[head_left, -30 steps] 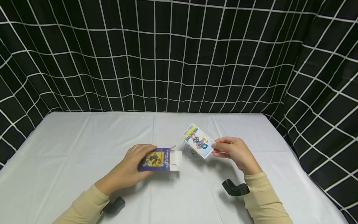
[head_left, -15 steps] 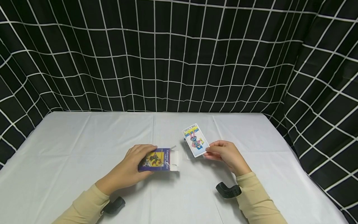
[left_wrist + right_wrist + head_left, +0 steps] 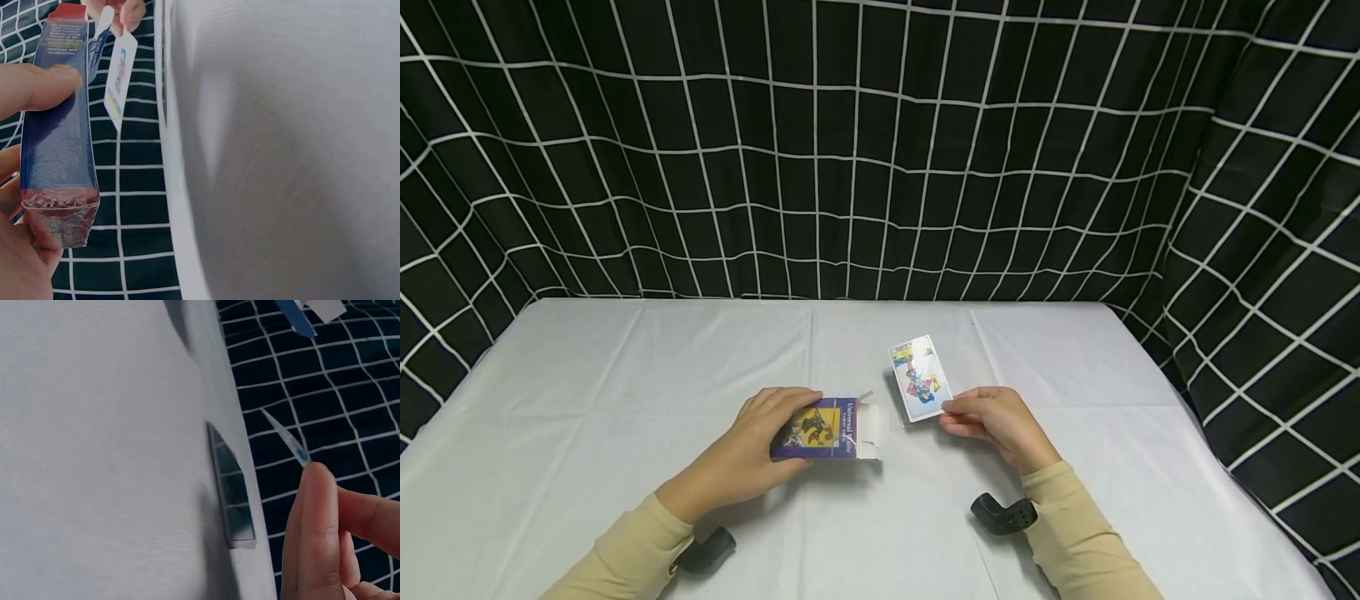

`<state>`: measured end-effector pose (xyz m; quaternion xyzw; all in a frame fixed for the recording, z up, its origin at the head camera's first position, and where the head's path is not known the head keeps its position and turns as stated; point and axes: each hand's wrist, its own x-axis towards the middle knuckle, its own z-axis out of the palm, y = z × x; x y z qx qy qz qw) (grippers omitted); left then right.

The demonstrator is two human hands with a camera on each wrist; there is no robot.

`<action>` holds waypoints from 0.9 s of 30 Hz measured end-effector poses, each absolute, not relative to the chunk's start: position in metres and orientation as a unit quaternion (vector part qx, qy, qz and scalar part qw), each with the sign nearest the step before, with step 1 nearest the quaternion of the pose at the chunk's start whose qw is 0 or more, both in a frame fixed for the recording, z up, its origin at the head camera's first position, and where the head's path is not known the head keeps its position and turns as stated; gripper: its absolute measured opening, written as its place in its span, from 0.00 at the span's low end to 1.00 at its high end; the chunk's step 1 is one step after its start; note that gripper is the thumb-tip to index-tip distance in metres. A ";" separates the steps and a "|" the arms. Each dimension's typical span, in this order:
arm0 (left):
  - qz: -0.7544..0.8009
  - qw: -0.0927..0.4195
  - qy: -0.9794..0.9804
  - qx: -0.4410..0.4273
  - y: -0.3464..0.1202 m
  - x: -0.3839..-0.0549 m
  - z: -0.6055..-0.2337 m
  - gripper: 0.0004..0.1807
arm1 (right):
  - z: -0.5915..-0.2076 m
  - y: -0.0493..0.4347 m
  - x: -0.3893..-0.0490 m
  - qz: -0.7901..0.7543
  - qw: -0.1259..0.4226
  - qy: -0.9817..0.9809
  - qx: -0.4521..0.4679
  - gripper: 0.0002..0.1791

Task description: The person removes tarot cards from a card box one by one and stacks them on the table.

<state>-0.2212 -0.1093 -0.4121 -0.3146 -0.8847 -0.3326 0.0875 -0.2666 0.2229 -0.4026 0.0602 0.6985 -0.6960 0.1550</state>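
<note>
A purple tarot card box [image 3: 823, 429] with a yellow picture is gripped by my left hand [image 3: 748, 450], thumb on one narrow side and fingers on the other. Its white flap [image 3: 869, 429] stands open toward the right. My right hand [image 3: 1000, 423] pinches a tarot card [image 3: 919, 379] at its near right corner, picture side up, with a blue and yellow figure on it. The left wrist view shows the box's blue side with the card beyond. Under the card lies a flat, glossy, card-sized thing [image 3: 232, 490], mostly hidden by it in the head view.
A white cloth [image 3: 662, 358] covers the table. Black fabric with a white grid [image 3: 835, 150] hangs behind and at both sides. Each wrist carries a black device, the right one [image 3: 1003, 514] low over the cloth.
My right hand has moved left and a little nearer, turning the card more upright in view and bringing it over the flat thing. The left hand and the box have stayed put.
</note>
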 end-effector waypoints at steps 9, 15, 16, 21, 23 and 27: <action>-0.326 0.092 -0.887 -0.315 -0.109 -0.221 -0.413 0.41 | -0.409 0.218 -0.266 -0.676 0.149 0.719 0.066 0.14; -0.325 0.093 -0.887 -0.315 -0.108 -0.221 -0.413 0.41 | -0.413 0.216 -0.269 -0.676 0.148 0.718 0.077 0.12; -0.324 0.093 -0.887 -0.315 -0.108 -0.221 -0.414 0.41 | -0.414 0.216 -0.269 -0.676 0.148 0.717 0.081 0.11; -0.324 0.093 -0.888 -0.313 -0.108 -0.221 -0.413 0.40 | -0.416 0.216 -0.270 -0.669 0.153 0.721 0.094 0.08; -0.325 0.091 -0.888 -0.313 -0.108 -0.221 -0.413 0.41 | -0.417 0.216 -0.269 -0.661 0.157 0.728 0.095 0.07; -0.324 0.088 -0.888 -0.315 -0.107 -0.221 -0.413 0.41 | -0.418 0.217 -0.269 -0.637 0.163 0.747 0.099 0.06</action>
